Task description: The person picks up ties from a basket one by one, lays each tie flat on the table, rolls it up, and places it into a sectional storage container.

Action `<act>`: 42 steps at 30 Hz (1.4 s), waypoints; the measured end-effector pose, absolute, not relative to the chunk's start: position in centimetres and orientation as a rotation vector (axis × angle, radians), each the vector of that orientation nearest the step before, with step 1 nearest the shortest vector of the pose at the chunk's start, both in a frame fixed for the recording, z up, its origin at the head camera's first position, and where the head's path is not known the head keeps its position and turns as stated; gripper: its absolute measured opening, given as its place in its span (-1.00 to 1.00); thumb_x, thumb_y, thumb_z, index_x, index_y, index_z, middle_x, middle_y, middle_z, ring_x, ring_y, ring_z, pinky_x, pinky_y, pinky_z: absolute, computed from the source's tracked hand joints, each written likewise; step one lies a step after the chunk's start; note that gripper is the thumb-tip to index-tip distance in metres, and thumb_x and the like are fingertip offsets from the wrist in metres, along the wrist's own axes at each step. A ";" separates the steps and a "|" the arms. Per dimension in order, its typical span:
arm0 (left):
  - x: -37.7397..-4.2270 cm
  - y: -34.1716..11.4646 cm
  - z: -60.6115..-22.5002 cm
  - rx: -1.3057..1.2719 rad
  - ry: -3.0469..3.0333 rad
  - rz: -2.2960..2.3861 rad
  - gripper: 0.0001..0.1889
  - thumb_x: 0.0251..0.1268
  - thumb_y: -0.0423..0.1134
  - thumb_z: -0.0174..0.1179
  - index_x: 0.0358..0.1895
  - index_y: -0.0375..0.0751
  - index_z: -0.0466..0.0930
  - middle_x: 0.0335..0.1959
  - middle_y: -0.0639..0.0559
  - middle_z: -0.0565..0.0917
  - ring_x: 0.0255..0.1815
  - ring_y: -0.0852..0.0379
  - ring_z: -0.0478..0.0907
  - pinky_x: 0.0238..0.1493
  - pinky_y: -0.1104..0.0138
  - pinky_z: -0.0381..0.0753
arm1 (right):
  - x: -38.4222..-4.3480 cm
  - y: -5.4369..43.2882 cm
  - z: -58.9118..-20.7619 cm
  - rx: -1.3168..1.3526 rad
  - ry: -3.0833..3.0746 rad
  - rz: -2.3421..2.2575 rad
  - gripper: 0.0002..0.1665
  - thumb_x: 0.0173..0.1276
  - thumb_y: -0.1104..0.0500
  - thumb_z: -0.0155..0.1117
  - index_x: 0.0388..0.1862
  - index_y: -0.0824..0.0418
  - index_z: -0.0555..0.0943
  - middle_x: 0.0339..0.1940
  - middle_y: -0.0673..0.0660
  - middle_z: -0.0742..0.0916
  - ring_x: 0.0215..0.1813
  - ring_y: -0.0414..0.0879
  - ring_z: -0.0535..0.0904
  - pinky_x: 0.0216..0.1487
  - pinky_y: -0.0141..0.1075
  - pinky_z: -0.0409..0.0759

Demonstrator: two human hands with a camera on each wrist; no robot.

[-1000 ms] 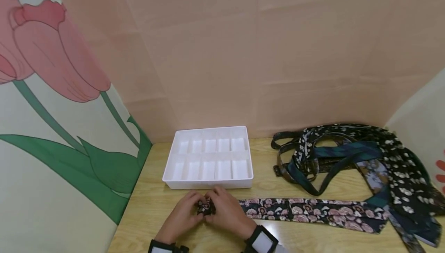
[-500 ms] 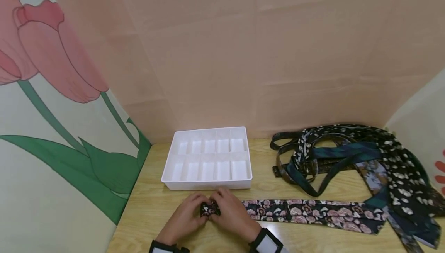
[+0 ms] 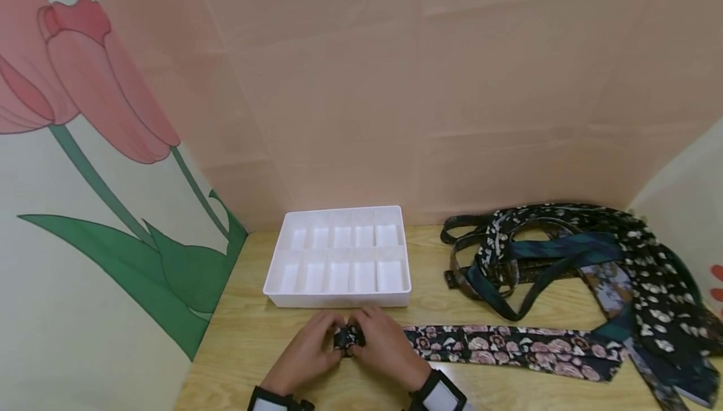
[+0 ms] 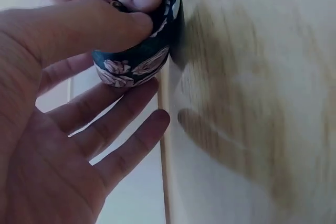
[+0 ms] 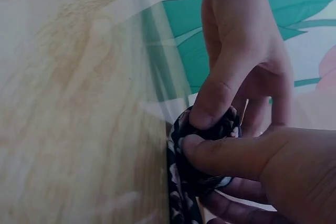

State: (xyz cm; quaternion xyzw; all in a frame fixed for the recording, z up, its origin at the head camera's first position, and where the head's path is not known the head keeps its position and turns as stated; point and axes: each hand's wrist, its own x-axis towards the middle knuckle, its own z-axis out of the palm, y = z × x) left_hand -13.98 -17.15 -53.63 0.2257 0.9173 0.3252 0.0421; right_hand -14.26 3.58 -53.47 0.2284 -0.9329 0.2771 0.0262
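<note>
A dark necktie with pink roses (image 3: 508, 348) lies along the table, its left end wound into a small roll (image 3: 348, 337). My left hand (image 3: 310, 351) holds the roll from the left, thumb on its near side and fingers behind. From the other side my right hand (image 3: 386, 349) pinches it, thumb beside the left thumb. The left wrist view shows the roll's floral outer layer (image 4: 131, 69) under the thumb, with the lower fingers (image 4: 136, 140) spread out. In the right wrist view both thumbs press the coiled edge (image 5: 228, 124), and the flat strip runs off beneath.
A white tray (image 3: 337, 300) with two rows of compartments stands just beyond the hands. To the right lies a heap of neckties (image 3: 565, 254), black floral, dark green and patterned, which overlaps the rose necktie's far end. A fabric backdrop (image 3: 418, 116) rises behind the table.
Both hands have shifted slightly right with the roll, winding along the strip. The flat part showing beside the right hand is a little shorter. Tray and heap stay put.
</note>
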 end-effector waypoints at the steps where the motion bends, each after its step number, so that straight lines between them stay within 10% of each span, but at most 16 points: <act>1: -14.0 -17.1 -53.6 0.699 2.812 0.987 -0.55 0.17 -0.36 0.52 0.09 0.09 0.63 0.11 0.20 0.62 0.13 0.25 0.56 0.20 0.23 0.66 | -14.3 3.6 -53.4 0.707 -2.898 0.859 -0.50 0.07 0.03 0.73 -0.04 0.07 0.71 -0.04 -0.03 0.70 0.03 -0.13 0.59 0.00 -0.20 0.65; 11: -13.7 -16.3 -54.1 0.729 2.790 1.075 -0.51 0.22 -0.36 0.51 0.15 0.13 0.60 0.13 0.25 0.60 0.20 0.25 0.56 0.27 0.21 0.65 | -14.2 4.5 -53.3 0.703 -2.896 0.863 -0.46 -0.07 0.17 0.72 -0.16 0.07 0.59 -0.19 -0.06 0.60 -0.16 -0.18 0.54 -0.21 -0.28 0.57; 42: -13.8 -15.2 -54.4 0.794 2.787 1.000 -0.51 0.12 -0.33 0.50 0.11 0.18 0.62 0.16 0.26 0.56 0.21 0.28 0.51 0.26 0.25 0.63 | -14.8 6.5 -52.5 0.792 -3.038 0.983 -0.48 0.07 -0.01 0.72 -0.03 -0.05 0.66 -0.09 -0.13 0.63 -0.09 -0.22 0.55 -0.04 -0.23 0.62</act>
